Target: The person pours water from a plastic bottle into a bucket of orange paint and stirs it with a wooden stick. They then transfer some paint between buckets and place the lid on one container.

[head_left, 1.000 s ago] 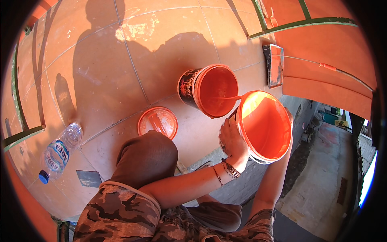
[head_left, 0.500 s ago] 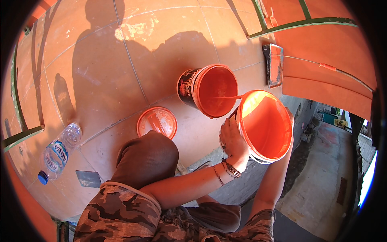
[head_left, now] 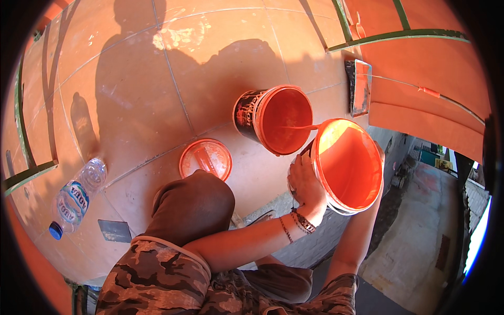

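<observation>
I hold a paint bucket (head_left: 350,202) tilted up off the floor, its inside coated in orange. My left hand (head_left: 306,184), with bracelets at the wrist, grips its near-left side. At the far right side my right hand (head_left: 381,151) clasps it, most of the fingers hidden behind the wall. From the lip a thin stream of orange paint (head_left: 302,127) runs into a second, dark-labelled bucket (head_left: 249,113) standing on the tiles. An orange-smeared round lid (head_left: 223,152) lies beside my knee.
A plastic water bottle (head_left: 73,202) lies at the left near a flat grey plate (head_left: 114,231). At the back right sit a paint tray (head_left: 360,89) and a roller with a long handle (head_left: 429,92). Green metal bars (head_left: 399,34) edge the ledge. A drop falls to a lane (head_left: 415,226).
Almost nothing differs. The whole view has shifted slightly, and the paint keeps flowing in a thin stream between the two buckets.
</observation>
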A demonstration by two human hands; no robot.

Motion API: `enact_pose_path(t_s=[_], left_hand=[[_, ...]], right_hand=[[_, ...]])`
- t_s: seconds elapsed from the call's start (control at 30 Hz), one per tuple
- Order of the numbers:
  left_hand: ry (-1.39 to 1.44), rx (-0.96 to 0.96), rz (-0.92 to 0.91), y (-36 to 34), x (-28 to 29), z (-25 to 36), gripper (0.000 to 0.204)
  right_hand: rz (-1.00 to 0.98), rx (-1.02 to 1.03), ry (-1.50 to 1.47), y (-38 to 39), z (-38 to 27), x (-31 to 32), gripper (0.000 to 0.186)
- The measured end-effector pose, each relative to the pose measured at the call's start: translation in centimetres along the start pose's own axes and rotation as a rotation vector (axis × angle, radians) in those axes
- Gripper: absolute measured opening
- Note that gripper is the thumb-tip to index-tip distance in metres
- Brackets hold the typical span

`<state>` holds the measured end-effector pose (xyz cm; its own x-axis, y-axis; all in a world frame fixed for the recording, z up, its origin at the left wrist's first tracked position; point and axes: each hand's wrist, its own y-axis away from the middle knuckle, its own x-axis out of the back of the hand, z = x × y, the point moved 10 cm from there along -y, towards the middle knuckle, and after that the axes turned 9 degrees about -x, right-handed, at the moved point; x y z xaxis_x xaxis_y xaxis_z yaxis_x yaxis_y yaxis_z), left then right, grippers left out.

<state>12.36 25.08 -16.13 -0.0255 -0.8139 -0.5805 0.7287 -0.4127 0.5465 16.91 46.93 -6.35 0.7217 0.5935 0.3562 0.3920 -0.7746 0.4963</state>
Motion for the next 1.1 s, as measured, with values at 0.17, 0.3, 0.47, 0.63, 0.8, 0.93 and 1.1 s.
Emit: enact_pose_path(t_s=[0.17, 0.3, 0.47, 0.63, 0.8, 0.93, 1.1], left_hand=[[0.04, -0.054, 0.0, -0.2, 0.0, 0.4, 0.044], [0.069, -0.058, 0.014, -0.1, -0.1, 2.0, 0.042], [-0.204, -0.091, -0.034, -0.1, -0.2, 3.9, 0.041], [-0.459, -0.111, -0.074, 0.2, -0.3, 3.8, 0.042], [-0.555, -0.125, -0.122, 0.9, -0.6, 3.7, 0.043], [-0.464, -0.121, -0.059, 0.7, 0.0, 3.8, 0.043], [-0.499, -0.124, -0.089, 1.0, -0.2, 4.4, 0.044]], right_hand=[[0.07, -0.127, -0.182, 0.4, 0.2, -1.2, 0.018], [0.096, -0.167, -0.228, 1.1, 0.2, -1.6, 0.018], [0.11, -0.172, -0.243, 1.4, 0.0, -1.7, 0.018], [0.109, -0.179, -0.249, 1.4, -0.1, -1.9, 0.019], [0.125, -0.171, -0.257, 2.0, -0.3, -1.2, 0.019], [0.107, -0.176, -0.26, 1.7, -0.1, -1.8, 0.019], [0.102, -0.181, -0.3, 2.2, 0.5, -1.3, 0.02]])
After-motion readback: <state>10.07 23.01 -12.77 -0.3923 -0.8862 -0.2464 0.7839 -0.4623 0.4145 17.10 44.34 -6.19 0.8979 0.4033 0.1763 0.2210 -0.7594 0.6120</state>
